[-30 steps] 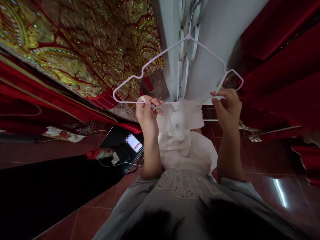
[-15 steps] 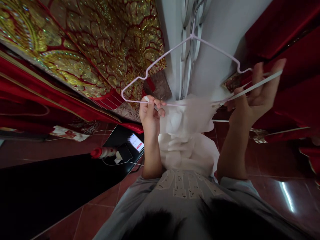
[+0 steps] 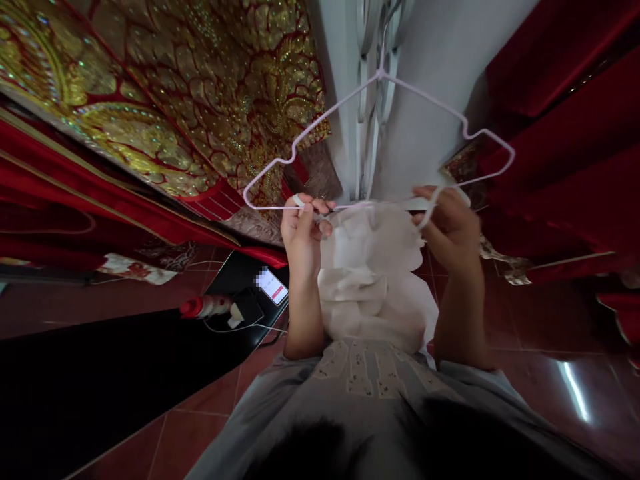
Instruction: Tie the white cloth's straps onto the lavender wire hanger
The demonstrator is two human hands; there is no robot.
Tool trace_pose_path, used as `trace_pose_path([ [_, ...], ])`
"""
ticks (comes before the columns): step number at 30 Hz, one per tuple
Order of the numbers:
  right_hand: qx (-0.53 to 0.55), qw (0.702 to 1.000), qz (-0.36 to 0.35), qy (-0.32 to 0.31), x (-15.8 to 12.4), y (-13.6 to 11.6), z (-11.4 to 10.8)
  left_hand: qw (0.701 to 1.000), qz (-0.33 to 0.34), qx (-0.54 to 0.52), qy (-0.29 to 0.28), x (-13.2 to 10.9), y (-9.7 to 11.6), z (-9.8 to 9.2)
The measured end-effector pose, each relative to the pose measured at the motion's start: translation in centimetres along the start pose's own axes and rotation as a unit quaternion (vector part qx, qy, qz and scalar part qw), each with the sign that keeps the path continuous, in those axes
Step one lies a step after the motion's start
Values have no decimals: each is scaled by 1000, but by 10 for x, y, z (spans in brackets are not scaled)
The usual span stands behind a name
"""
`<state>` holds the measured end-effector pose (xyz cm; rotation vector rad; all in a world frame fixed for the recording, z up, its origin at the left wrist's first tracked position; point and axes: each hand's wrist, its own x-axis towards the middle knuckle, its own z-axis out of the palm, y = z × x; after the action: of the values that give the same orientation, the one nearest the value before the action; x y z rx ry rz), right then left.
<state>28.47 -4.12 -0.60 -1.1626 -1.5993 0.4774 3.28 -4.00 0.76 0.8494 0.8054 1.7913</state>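
Note:
A thin lilac wire hanger (image 3: 350, 113) hangs from a hook on a white post in front of me. A white garment (image 3: 373, 267) droops from the hanger's lower bar down toward my chest. My left hand (image 3: 303, 230) is closed, pinching the garment's left strap against the bar. My right hand (image 3: 447, 223) is closed on the garment's white right strap (image 3: 430, 203), close to the hanger's right end.
A gold-embroidered red garment (image 3: 190, 100) hangs at the left and plain red fabric (image 3: 565, 133) at the right. A black surface (image 3: 100, 373) at lower left carries a phone (image 3: 273, 285), a charger with cable and a red-capped bottle (image 3: 205, 307). The floor is dark red tile.
My right hand, which had pulled the white strap out up and to the right, has come back down to the hanger's right end. The left hand has stayed put.

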Motion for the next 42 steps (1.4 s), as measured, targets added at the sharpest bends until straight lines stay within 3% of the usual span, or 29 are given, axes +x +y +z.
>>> trace_pose_path([
  [2,-20,999,-21,-39,4,-15,8,1000,-5,13,6,2,-1,-8],
  [4,-18,999,-31,-36,7,-22,11,999,-2,32,34,6,-1,-22],
  [7,-15,998,-42,-31,10,-21,7,984,68,96,131,12,7,-49],
  [9,-17,998,-45,-34,9,-18,4,968,124,146,162,16,16,-64],
  [15,3,998,-33,-46,5,-17,3,949,251,185,42,35,46,-86],
  [21,1,999,-15,-33,1,-19,4,966,217,136,17,49,58,-112],
  [24,1,999,-8,-34,2,-16,7,961,205,187,-7,47,59,-105],
  [28,16,1000,-17,-3,2,-12,18,932,212,287,-67,47,63,-65],
  [32,17,999,-23,14,-3,-10,25,914,175,350,-109,60,82,-28],
  [36,9,1000,-21,-1,-7,-9,25,905,132,374,-151,72,91,-17],
  [39,15,999,-29,12,-6,-8,22,934,162,297,-114,69,75,-24],
  [42,10,1000,-21,5,-4,-9,20,975,158,153,11,56,43,-36],
])
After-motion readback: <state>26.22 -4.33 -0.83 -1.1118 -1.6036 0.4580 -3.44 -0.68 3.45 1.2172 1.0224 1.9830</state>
